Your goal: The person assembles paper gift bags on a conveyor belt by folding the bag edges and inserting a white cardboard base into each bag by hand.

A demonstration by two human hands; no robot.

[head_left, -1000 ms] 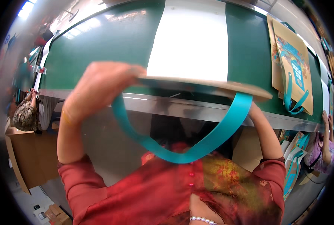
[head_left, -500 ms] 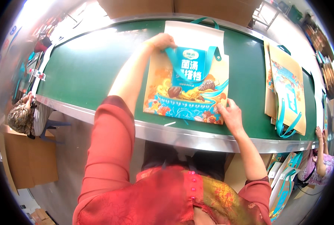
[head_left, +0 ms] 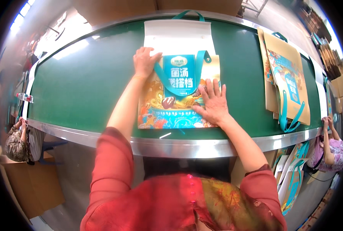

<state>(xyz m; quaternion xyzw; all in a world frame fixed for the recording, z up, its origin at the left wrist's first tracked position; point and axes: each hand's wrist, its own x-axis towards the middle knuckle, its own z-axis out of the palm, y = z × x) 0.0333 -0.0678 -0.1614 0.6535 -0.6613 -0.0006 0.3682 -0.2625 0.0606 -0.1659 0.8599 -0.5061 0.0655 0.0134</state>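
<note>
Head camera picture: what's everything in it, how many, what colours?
Middle bag: one, tan and blue, flat on table
White panel: one, white, beyond that bag
Folded bags: at least two, tan, table's right side
Standing bags: at least two, white and teal, below table, right
Table: one, green, centre
Scrap: one, white, table's near edge
Bottle: one, clear, far left
Cardboard box: one, brown, lower left
Other people: two, patterned clothes, far left and right
Background clutter: too blurred to count
Sleeves: two, red, lower centre
Left hand: one, bare, middle bag's far left corner
Right hand: one, bare, spread on its right side
</note>
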